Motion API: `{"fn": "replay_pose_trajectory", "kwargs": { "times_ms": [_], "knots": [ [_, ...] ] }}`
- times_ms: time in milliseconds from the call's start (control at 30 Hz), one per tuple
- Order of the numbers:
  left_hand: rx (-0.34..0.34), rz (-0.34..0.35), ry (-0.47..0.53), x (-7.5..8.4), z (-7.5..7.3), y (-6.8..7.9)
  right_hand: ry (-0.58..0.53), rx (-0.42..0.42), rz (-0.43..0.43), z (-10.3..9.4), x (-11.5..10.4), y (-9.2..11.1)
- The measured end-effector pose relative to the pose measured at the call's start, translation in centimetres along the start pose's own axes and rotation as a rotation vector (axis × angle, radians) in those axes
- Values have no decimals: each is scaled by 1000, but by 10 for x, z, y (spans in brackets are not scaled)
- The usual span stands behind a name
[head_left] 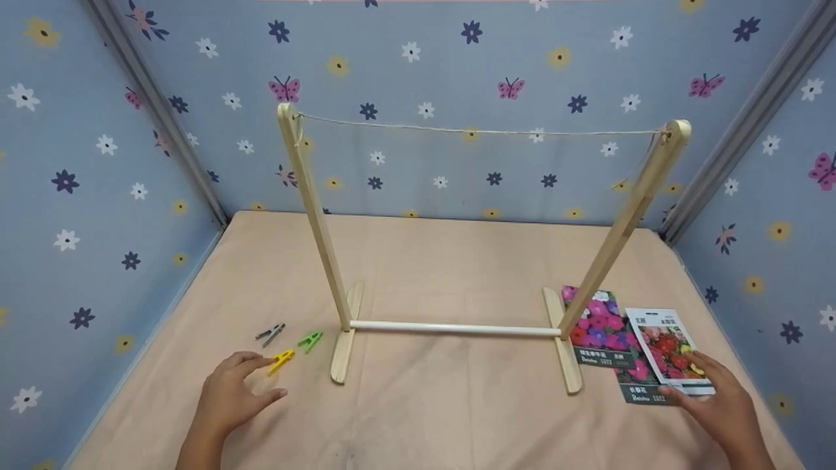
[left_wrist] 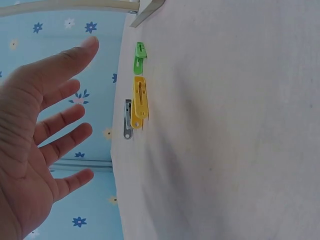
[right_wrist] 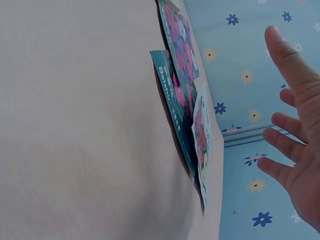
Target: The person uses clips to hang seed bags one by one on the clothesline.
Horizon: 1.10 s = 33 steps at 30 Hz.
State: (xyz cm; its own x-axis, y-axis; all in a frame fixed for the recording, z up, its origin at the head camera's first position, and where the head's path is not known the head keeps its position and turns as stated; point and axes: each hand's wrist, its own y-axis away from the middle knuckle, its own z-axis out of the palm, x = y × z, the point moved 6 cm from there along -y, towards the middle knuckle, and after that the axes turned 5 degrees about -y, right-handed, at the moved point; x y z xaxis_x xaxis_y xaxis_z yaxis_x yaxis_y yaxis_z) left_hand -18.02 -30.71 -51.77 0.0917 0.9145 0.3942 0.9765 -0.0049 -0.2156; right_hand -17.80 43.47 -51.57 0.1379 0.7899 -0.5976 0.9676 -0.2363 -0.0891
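My left hand [head_left: 234, 391] hovers beside three clothespins with its fingers spread and nothing held. Closest to its fingertips is a yellow clothespin [head_left: 281, 361]; a green clothespin [head_left: 310, 341] and a grey clothespin [head_left: 270, 333] lie just beyond. In the left wrist view the open palm shows apart from the yellow clothespin [left_wrist: 140, 100]. Over at the right, my right hand [head_left: 725, 398] is above a white-bordered flower seed packet [head_left: 669, 346], thumb and fingers apart. That packet overlaps a darker seed packet [head_left: 643, 385], and a pink-and-purple flower packet [head_left: 597, 323] lies to their left.
A wooden stand with a left post [head_left: 317, 222], a right post [head_left: 627, 222] and a white crossbar [head_left: 457, 328] stands mid-table. A thin string [head_left: 470, 131] spans the post tops. Flower-patterned panels [head_left: 418, 65] enclose the peach-covered table [head_left: 444, 405] at back and sides.
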Motion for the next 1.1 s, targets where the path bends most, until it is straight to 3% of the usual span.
{"fn": "replay_pose_trajectory", "kwargs": {
  "times_ms": [267,400,500,800,1100],
  "knots": [
    [-37,-112,127,-12,5,-2,-53,92,53,-5,15,-1],
    [-117,-215,193,-21,11,-3,-99,49,146,-3,29,-7],
    [-144,-254,242,-27,15,-4,-123,9,184,-1,40,-13],
    [-162,-311,312,-37,25,-9,-206,-13,297,2,68,-22],
    [-110,-362,455,-47,34,-11,-315,83,334,6,85,-30]
  ]
}}
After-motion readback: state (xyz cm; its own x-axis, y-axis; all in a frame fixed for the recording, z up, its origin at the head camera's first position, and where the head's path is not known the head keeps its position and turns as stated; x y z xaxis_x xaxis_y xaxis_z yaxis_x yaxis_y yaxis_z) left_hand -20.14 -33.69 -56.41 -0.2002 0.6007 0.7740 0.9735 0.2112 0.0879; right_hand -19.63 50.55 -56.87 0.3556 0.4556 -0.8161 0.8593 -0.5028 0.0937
